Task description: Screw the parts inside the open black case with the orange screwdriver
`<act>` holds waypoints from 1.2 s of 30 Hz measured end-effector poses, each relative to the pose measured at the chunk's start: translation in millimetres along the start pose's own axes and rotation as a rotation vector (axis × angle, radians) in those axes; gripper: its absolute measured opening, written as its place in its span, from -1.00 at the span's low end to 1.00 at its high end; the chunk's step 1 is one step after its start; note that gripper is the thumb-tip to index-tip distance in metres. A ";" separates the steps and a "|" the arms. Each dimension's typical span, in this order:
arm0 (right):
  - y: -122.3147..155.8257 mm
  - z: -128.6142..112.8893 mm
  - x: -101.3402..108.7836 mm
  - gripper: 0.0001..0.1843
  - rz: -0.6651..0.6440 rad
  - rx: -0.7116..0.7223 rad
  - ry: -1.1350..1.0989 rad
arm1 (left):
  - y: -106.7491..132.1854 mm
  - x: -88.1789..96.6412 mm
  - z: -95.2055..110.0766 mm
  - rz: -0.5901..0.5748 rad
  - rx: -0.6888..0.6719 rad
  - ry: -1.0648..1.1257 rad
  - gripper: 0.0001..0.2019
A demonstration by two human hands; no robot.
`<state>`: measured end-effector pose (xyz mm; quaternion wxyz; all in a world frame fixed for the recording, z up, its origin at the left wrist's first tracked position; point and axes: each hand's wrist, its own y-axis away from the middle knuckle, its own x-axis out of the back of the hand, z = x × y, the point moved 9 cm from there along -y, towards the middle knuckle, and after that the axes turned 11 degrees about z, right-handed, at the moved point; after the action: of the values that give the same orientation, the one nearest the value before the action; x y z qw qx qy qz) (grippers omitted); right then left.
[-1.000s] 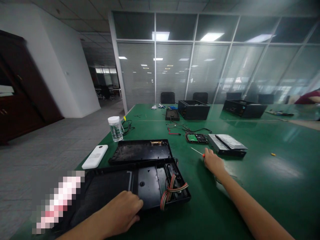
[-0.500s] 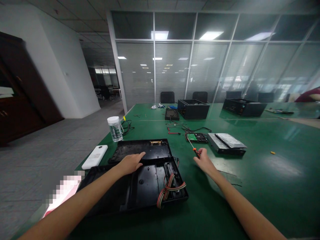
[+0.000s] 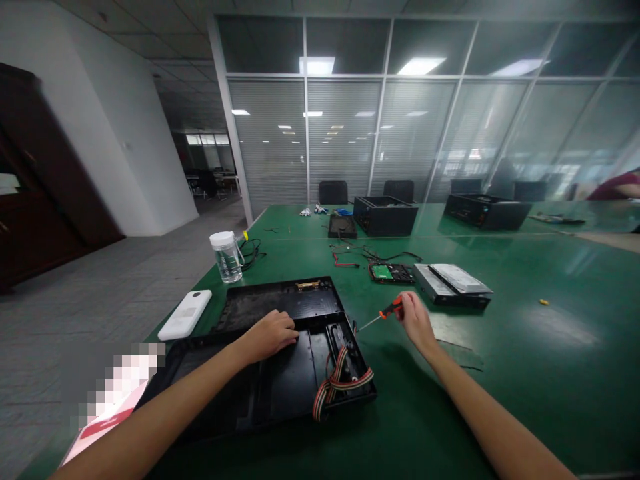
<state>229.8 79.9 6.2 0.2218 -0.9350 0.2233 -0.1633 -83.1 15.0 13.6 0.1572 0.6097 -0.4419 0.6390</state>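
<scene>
So the left hand (image 3: 270,333) is lying flat, fingers loosely spread, on the far edge of the opened black case (image 3: 280,373) sitting at the near edge of the green worktop (image 3: 500,347). It's pressing on it, not gripping anything. The right hand (image 3: 414,319) is pinching a small screwdriver (image 3: 383,315) with a red-and-black handle, held above the worktop just right of the case, shaft pointing down-left toward the case's right edge. A striped ribbon cable (image 3: 335,383) is hanging out of the case's right end. The removed black cover (image 3: 280,303) is lying flat right behind the case, touching it. Left of the cover there's a white device (image 3: 185,314) and a clear bottle (image 3: 226,257) further back. Off to the right, a green circuit board (image 3: 387,272) is sitting beside a metal drive (image 3: 453,285).
</scene>
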 end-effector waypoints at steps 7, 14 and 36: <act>-1.8 27.9 -7.8 -0.59 0.014 -0.315 -0.372 | -16.8 -2.1 10.1 -0.044 -0.050 -0.026 -0.78; 7.2 36.1 -24.8 -0.67 -0.103 -0.498 -0.602 | -73.5 -11.7 33.0 0.035 -0.063 0.087 -0.79; 28.7 -32.2 -39.1 -0.73 -0.172 0.038 -0.272 | -66.6 -37.7 27.5 0.180 0.100 0.209 -0.88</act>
<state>173.7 65.1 11.5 0.2526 -0.9599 0.1070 -0.0579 -8.4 44.2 0.1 0.1139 0.5050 -0.4438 0.7315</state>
